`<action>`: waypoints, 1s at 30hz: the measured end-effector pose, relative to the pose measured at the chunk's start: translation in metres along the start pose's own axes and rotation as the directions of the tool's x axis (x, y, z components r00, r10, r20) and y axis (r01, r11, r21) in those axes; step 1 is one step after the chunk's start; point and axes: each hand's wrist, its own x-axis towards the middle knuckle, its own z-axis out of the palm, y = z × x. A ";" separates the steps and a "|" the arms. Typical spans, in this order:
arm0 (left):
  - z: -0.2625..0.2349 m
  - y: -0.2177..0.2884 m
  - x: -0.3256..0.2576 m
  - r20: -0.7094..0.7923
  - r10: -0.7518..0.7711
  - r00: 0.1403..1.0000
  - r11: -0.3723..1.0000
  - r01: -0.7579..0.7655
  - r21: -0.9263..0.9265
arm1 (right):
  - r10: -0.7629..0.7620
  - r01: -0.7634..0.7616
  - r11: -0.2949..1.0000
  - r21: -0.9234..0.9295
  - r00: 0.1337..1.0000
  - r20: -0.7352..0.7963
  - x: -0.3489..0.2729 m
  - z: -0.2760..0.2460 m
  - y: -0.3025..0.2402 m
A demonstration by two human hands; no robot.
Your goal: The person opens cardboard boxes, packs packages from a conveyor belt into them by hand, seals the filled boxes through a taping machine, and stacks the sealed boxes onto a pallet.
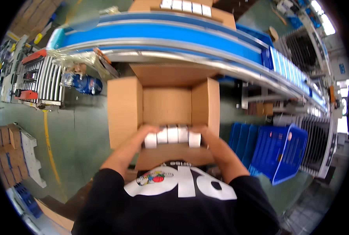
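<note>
Fingers of the left hand (150, 129) and right hand (200, 129), blurred, clamp a row of white boxes (172, 135) at its ends. Its long axis runs left to right, along the near side of an open carton (123, 113), bottom visible. Beyond the blue conveyor (158, 34), another carton (143, 5) holds similar white boxes.

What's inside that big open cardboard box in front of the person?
The cardboard box shows bare brown surfaces inside. At its near side, the left hand and right hand hold a row of small white boxes, covering whatever lies beneath.
</note>
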 end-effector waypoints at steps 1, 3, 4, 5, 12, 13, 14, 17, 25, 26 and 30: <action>0.033 -0.051 0.058 -0.020 0.041 0.999 0.990 -0.043 -0.136 | 0.034 -0.036 0.999 0.017 0.996 0.085 -0.011 -0.021 -0.021; -0.025 0.015 -0.028 -0.045 0.115 0.992 0.974 -0.121 -0.192 | 0.098 -0.094 0.991 -0.095 0.994 0.040 -0.039 -0.037 -0.032; -0.029 0.012 -0.030 -0.100 0.124 0.987 0.959 -0.146 -0.244 | 0.092 -0.089 0.993 -0.079 0.995 0.036 -0.040 -0.035 -0.028; -0.038 0.008 -0.024 -0.149 0.148 0.978 0.941 -0.185 -0.282 | 0.048 -0.046 0.997 -0.062 0.998 0.038 -0.042 -0.036 -0.018; -0.074 0.029 -0.050 -0.212 -0.104 0.972 0.877 -0.010 -0.480 | -0.224 0.166 0.843 0.512 0.973 0.054 -0.176 -0.156 0.069; -0.082 0.044 -0.064 -0.208 -0.167 0.964 0.812 0.014 -0.584 | -0.257 0.202 0.651 0.732 0.966 -0.038 -0.197 -0.189 0.100; -0.087 0.053 -0.075 -0.213 -0.201 0.956 0.777 0.022 -0.630 | -0.180 0.330 0.629 0.704 0.943 -0.281 -0.225 -0.235 0.122; -0.126 0.107 -0.084 -0.248 -0.185 0.951 0.746 -0.029 -0.665 | 0.336 0.822 0.248 0.513 0.424 -0.841 -0.257 -0.316 0.257; -0.203 0.251 -0.117 -0.448 0.119 0.886 0.644 -0.412 -0.645 | 0.445 -0.313 0.813 0.491 -0.212 -0.870 -0.236 -0.401 0.365; -0.214 0.262 -0.126 -0.488 0.175 0.855 0.563 -0.494 -0.662 | 0.570 -0.284 0.772 0.569 -0.086 -0.817 -0.234 -0.408 0.344; -0.286 0.279 -0.123 -0.694 0.279 0.664 0.383 -0.740 -0.554 | 0.564 -0.154 0.817 0.556 0.414 -0.715 -0.226 -0.415 0.304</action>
